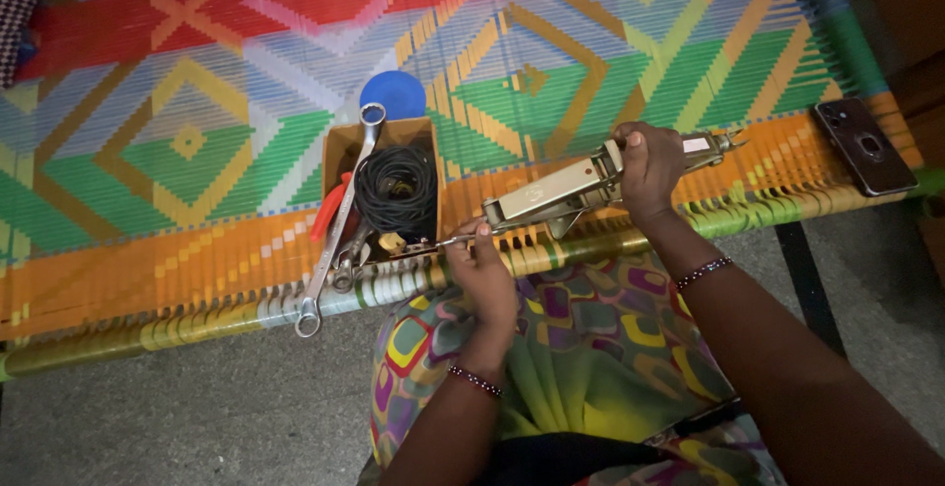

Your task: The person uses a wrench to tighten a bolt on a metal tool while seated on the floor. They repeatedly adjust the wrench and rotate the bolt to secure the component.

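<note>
1. Our right hand [650,166] is closed around the middle of a metal tool [591,183], fingers wrapped over its top, holding it above the woven cot [197,151].
2. Our left hand [482,269] pinches a thin metal rod [455,241] between thumb and fingertips, just below the tool's near end.
3. Left of those fingers stands a box [340,151] with coiled cable [397,189]; a spanner [340,220] leans across it.
4. Right of the right hand, well apart, lies a phone [864,144].
</note>
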